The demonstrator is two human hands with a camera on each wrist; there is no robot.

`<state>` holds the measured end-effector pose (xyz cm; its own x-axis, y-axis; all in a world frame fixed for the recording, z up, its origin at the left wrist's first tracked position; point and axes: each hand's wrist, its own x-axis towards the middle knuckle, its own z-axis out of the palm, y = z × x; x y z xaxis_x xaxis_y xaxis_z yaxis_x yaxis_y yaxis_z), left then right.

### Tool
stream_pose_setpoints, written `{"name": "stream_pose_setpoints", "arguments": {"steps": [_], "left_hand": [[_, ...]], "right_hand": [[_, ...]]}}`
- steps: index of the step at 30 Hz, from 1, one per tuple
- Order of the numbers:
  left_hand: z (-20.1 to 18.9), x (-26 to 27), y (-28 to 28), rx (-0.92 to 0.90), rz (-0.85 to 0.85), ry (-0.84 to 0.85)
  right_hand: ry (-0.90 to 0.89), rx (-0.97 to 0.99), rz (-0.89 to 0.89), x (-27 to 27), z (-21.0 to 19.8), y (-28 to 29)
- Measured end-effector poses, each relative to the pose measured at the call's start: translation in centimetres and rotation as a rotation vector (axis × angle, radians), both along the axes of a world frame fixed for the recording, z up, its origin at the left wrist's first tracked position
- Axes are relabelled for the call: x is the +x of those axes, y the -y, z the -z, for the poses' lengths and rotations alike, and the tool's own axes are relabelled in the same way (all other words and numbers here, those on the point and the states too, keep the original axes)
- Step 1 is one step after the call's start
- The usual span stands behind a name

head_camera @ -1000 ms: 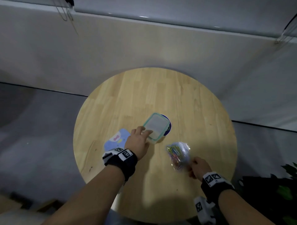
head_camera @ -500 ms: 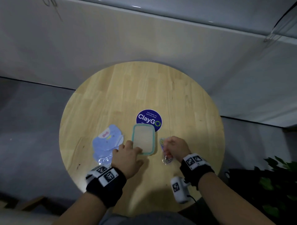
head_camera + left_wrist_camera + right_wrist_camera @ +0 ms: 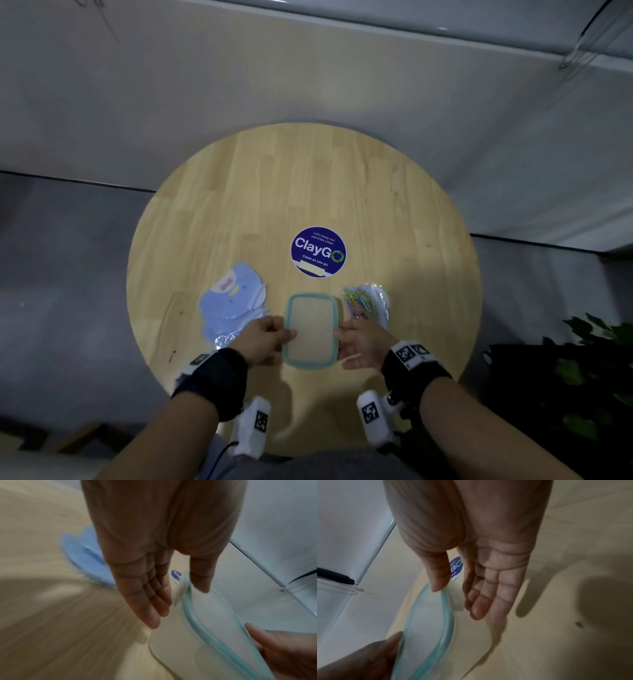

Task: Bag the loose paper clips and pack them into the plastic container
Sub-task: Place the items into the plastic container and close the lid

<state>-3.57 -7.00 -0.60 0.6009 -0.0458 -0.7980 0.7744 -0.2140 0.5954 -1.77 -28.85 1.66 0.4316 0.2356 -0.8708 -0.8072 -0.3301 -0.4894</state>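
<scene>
On round wooden table beside grey wall, left hand and right hand each gripping plastic container.

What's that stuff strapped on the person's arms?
Both forearms are bare, with no sleeves. Each wrist wears a wide black band carrying small white tags printed with black square codes. Under each wrist hangs a white boxy camera unit with another code; a thin dark cable trails from the left one.
</scene>
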Motion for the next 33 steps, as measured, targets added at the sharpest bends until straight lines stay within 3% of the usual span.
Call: {"name": "stream_pose_setpoints", "arguments": {"steps": [4, 9, 12, 15, 19, 22, 24, 26, 29, 33], "left_hand": [[0.8, -0.6, -0.3, -0.106, -0.033, -0.002], [0.9, -1.7, 0.7, -0.113, -0.001, 0.012], [1.0, -2.3, 0.6, -0.072, -0.063, 0.135], [0.9, -2.4, 0.4, 0.029, -0.022, 0.235], [0.5, -2.3, 0.3, 0.192, 0.062, 0.288], [-0.6, -2.9, -0.5, 0.332, 0.201, 0.15], [-1.4, -4.1, -0.7, 0.243, 0.328, -0.046], [-1.8, -5.0, -0.4, 0.1, 0.374, -0.182], [-1.7, -5.1, 0.0, 0.047, 0.254, -0.118], [-1.4, -4.2, -1.1, 0.068, -0.051, -0.026]], "right_hand": [[0.018, -0.017, -0.023, -0.8, 0.6, 0.9], [-0.041, 0.055, -0.014, -1.8, 1.0, 0.7], [-0.04, 0.08, 0.045, -2.5, 1.0, 0.6], [0.039, 0.019, 0.044, -2.6, 0.8, 0.2], [0.115, -0.097, -0.143, -2.3, 0.0, 0.2], [0.327, -0.385, -0.434, -1.7, -0.8, 0.1], [0.544, -0.522, -0.489, -1.0, -1.5, -0.8], [0.672, -0.517, -0.522, -0.1, -1.5, -2.0], [0.564, -0.472, -0.591, 1.1, -0.8, -3.4], [0.381, -0.435, -0.565, 1.2, 0.6, -2.5]]}}
